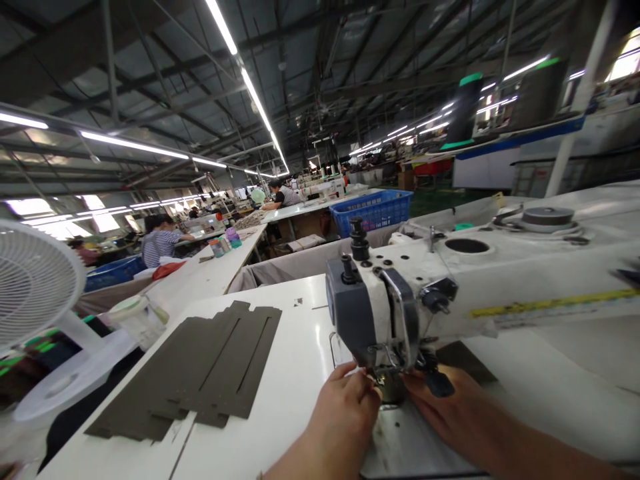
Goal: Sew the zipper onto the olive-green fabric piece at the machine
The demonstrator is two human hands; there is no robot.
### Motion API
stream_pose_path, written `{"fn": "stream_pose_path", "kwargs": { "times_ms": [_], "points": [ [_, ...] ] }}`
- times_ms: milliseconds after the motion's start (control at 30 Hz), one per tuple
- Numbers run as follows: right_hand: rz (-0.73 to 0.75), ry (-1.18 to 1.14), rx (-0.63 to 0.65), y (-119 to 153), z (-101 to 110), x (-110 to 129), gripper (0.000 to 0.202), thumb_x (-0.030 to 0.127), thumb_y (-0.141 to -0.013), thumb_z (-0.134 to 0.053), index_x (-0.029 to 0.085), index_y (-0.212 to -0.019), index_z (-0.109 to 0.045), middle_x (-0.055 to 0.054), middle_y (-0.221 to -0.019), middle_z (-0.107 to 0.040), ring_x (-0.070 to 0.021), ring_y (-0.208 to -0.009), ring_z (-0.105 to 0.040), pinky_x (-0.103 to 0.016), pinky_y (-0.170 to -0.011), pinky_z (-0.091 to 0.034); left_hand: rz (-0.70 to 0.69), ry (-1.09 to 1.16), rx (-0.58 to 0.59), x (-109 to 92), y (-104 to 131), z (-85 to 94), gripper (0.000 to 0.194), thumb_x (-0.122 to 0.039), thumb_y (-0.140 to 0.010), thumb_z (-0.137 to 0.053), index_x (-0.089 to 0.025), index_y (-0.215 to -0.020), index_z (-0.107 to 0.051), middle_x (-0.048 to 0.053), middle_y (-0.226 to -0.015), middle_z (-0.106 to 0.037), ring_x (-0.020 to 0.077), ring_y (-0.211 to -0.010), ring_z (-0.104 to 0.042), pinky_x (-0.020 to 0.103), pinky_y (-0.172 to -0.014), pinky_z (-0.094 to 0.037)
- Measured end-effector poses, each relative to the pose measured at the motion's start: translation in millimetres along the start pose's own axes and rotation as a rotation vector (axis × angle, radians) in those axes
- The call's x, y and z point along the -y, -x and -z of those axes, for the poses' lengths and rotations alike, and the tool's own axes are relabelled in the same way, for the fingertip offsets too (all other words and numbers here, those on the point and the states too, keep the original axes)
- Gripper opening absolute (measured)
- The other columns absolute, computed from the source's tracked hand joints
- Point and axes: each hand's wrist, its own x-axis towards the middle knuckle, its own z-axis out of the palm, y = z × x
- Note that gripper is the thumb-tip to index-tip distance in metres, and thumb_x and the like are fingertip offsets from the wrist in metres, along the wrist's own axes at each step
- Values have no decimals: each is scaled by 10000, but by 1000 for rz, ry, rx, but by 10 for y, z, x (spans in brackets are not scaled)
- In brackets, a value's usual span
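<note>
Head view: both hands are right up at the needle end of the white sewing machine [480,280], the left hand [345,413] with fingers curled and fingertips pressed at the presser foot, the right hand [450,407] lying flat and spread over a dark fabric piece [465,357] under the machine arm, and I cannot tell whether either one actually pinches it. Off to the left on the white tabletop [300,347] sits a stack of dark grey strips [200,373], with a white fan [35,287] beside it and a blue basket [373,210] further back.
</note>
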Motion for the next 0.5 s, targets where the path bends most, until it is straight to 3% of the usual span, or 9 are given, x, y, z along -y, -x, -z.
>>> {"fn": "stream_pose_path", "kwargs": {
  "times_ms": [200, 333, 433, 500],
  "points": [
    [2, 13, -82, 50, -84, -12, 337, 103, -884, -292, 174, -798, -610, -75, -758, -611, -196, -677, -592, -269, -592, -492, -4, 17, -33, 22, 59, -75, 96, -123, -871, -543, -123, -779, -571, 17, -759, -593, 151, -744, -602, 314, -891, -481],
    [6, -3, -58, 39, -65, 0, 347, 98, -892, -273, 163, -839, -609, -84, -794, -620, -187, -701, -596, -259, -622, -499, 41, 15, -17, 32, 66, -86, 96, -140, -849, -592, -136, -759, -560, 8, -765, -600, 148, -726, -595, 302, -866, -491],
    [7, 26, 10, 50, 24, -73, 309, 144, -917, -300, 159, -908, -609, -95, -883, -622, -191, -810, -601, -262, -703, -516, 53, 2, -13, 45, 47, -28, 108, -141, -837, -615, -147, -747, -555, 8, -767, -606, 149, -743, -599, 281, -825, -504],
    [-3, 186, 2, 117, 80, -158, 256, 164, -896, -358, 137, -941, -609, -120, -920, -615, -239, -868, -591, -338, -735, -529, 67, 15, -24, 2, 12, 53, 111, -157, -851, -600, -153, -751, -553, 11, -783, -612, 146, -738, -603, 299, -827, -503]
  ]
}}
